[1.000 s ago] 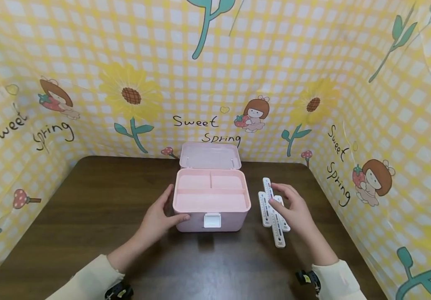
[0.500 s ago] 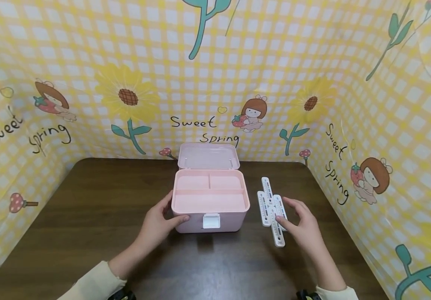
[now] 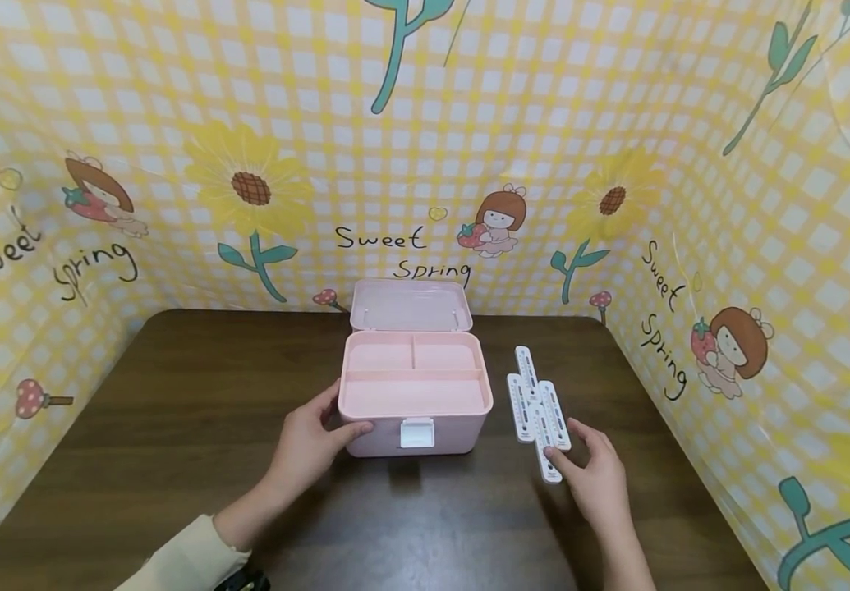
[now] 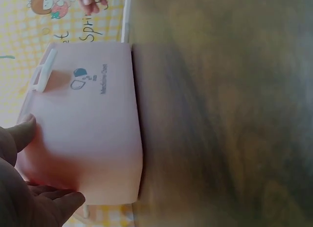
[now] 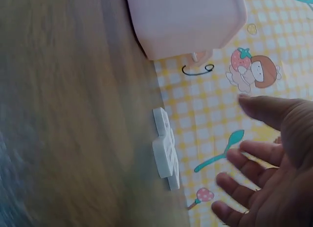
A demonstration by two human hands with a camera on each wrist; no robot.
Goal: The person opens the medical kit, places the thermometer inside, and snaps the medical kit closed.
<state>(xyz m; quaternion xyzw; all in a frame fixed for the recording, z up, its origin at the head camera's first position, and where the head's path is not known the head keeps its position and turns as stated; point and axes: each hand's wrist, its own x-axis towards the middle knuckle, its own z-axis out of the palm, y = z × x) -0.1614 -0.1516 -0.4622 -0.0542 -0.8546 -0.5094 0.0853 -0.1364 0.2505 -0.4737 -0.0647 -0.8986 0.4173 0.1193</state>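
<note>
A pink medicine box [image 3: 447, 439] stands on the table, its lid [image 3: 411, 305] tipped back and its pale pink divided tray [image 3: 415, 396] showing. My left hand [image 3: 305, 443] holds the box's front left corner, thumb on the front and fingers along the side; the left wrist view shows this grip on the box [image 4: 102, 124]. Several flat white thermometers [image 3: 519, 408] with printed scales lie partly overlapping, right of the box. Beside their near end is my right hand [image 3: 600, 480]. In the right wrist view its fingers [image 5: 244, 163] are spread, apart from the thermometers [image 5: 164, 158].
The brown wooden table [image 3: 232, 369] has a yellow checked cloth [image 3: 580, 82] rising behind it and at both sides. A white latch [image 3: 417, 432] hangs on the box's front.
My right hand has drawn back toward me and away from the thermometers. They lie as before. My left hand keeps its hold on the box.
</note>
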